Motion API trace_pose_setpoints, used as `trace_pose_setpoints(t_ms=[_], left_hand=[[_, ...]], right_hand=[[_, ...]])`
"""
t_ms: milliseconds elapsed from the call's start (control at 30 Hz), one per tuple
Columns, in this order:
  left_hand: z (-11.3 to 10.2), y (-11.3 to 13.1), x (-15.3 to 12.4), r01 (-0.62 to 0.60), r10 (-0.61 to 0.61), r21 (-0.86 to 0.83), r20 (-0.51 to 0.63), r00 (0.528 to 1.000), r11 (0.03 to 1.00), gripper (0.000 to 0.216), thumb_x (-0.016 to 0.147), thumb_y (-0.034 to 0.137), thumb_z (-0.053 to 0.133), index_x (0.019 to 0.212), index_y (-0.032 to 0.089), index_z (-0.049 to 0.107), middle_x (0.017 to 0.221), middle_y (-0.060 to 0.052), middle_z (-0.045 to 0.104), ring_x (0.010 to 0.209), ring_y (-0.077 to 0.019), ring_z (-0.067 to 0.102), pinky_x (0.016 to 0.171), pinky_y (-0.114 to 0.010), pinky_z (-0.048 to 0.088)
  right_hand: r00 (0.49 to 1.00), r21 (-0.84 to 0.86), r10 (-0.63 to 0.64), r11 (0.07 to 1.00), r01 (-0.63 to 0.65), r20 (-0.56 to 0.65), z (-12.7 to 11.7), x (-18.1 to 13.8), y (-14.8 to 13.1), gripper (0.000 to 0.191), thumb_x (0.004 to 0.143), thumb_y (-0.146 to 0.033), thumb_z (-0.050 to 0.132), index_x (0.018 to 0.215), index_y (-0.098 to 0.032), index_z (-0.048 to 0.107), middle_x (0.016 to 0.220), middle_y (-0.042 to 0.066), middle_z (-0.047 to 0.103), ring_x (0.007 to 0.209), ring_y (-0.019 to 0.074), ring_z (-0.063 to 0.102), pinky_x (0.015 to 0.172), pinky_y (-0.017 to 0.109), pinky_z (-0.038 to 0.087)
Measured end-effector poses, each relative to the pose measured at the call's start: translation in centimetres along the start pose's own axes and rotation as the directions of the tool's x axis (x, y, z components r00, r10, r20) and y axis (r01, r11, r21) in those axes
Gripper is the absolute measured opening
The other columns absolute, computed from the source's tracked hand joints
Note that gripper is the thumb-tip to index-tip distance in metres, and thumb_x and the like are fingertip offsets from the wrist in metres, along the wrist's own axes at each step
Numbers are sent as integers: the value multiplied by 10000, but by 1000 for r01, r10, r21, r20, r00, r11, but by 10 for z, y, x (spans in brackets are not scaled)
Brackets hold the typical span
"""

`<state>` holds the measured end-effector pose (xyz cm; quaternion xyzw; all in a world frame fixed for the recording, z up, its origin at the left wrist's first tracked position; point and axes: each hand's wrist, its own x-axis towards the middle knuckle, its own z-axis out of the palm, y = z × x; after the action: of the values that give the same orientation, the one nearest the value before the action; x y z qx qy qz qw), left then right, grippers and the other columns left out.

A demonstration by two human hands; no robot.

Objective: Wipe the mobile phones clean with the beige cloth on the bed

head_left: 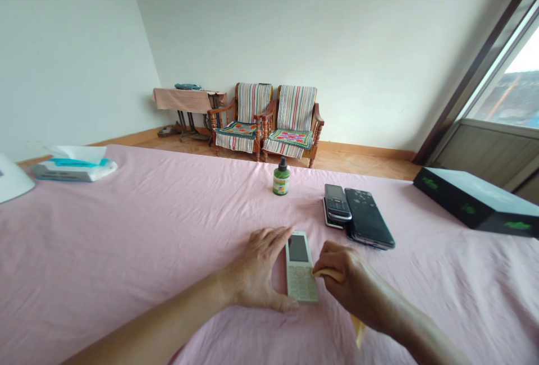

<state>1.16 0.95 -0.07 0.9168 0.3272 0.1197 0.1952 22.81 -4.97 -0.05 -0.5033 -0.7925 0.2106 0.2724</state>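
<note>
A white keypad phone (pixel 302 275) lies face up on the pink-covered table in front of me. My left hand (pixel 263 269) steadies it from the left, fingertips at its upper edge and thumb at its lower edge. On the phone's right side, my right hand (pixel 343 272) is closed around a yellow cloth (pixel 330 274). A folded bit of that cloth touches the phone beside the keypad, and a loose end hangs below my wrist. Most of the cloth is hidden inside my fist.
Beyond my right hand lie a dark keypad phone (pixel 337 205), stacked on another phone, and a large black smartphone (pixel 368 216). A green bottle (pixel 281 179) stands farther back. At the right is a black box (pixel 475 199); at the left, a tissue pack (pixel 78 168).
</note>
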Motion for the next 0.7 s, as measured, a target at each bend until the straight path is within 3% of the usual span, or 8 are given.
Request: trace_pose_setpoints(t_ms=[433,700], left_hand=[[4,-2,0,-20,20,-21,-25,999,1000,1160,522,581,777,1453,166,223,1482,-142,319,1334,-354,286,1107,-499,188],[5,-3,-1,-24,23,-36,-32,999,999,1170,517,619,766,1458,195,214,1487,-135,312,1337,-366,276,1100,-515,181]], right_hand=[[998,18,-59,998,59,1,4,3,-11,317,756,44,451,679,-166,677,727,10,550,647,93,554,559,184,399],[1000,-9,3,1000,-3,4,4,5,-5,361,699,72,447,717,-173,712,715,10,563,649,101,565,568,195,395]])
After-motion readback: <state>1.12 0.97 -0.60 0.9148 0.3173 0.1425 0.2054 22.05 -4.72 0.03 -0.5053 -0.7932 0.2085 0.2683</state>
